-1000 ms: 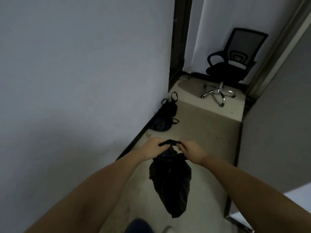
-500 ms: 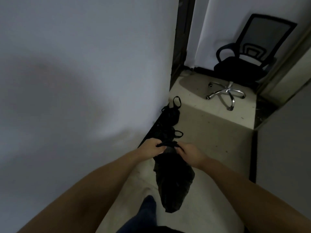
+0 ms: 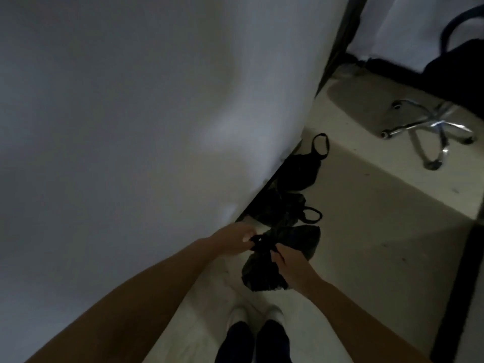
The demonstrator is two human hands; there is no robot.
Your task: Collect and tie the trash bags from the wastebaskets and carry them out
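A black trash bag [image 3: 262,273] hangs low over the floor in front of my feet, its gathered neck pinched between both hands. My left hand [image 3: 233,241] grips the neck from the left, my right hand [image 3: 288,260] from the right. Just beyond them another dark bag portion [image 3: 301,238] lies on the floor; whether it belongs to the held bag I cannot tell. Two tied black bags rest against the foot of the wall: a nearer bag [image 3: 282,210] with a loop handle, and a farther bag [image 3: 303,169] with a loop standing up.
A white wall [image 3: 131,127] runs close along my left. A swivel chair [image 3: 429,127] with a chrome star base stands at the far right past a doorway. A dark strip [image 3: 461,297] edges the floor on the right. My shoes [image 3: 256,318] are at the bottom.
I have stepped closer to the bags by the wall and the view has tipped down. The held bag has come lower, near the floor, still gripped at the neck by both hands.
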